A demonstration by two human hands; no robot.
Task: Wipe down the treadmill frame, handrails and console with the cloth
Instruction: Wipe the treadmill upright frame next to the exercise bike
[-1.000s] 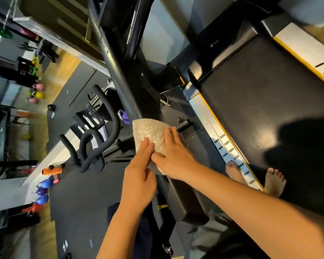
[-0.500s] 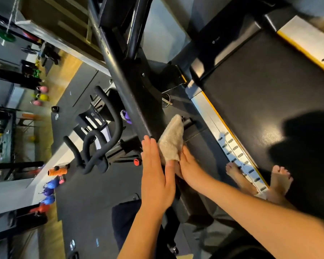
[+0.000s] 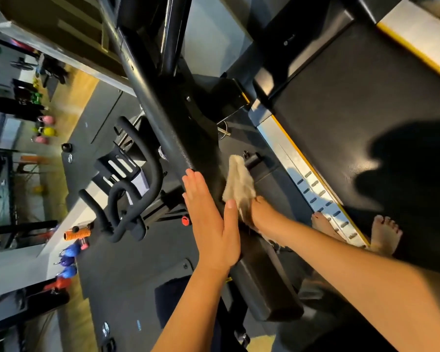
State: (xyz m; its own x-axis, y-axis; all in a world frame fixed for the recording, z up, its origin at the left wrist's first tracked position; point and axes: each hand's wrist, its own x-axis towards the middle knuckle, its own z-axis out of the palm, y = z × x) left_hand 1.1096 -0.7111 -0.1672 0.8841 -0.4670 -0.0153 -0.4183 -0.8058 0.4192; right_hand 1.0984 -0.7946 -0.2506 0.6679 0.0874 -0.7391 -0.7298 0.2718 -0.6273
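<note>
The cloth (image 3: pixel 239 185), soft and light, lies on the inner side of the treadmill frame (image 3: pixel 174 146), held by the right hand (image 3: pixel 261 215), while the left hand (image 3: pixel 214 224) rests flat and open beside it, so I think a bunched grip is best.

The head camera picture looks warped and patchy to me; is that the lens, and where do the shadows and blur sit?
Head view: the wide lens bends the treadmill frame and tilts the room; a dark shadow lies across the belt; the side rail glares; the left-edge background is smeared; the cloth and left hand stay fairly sharp.
</note>
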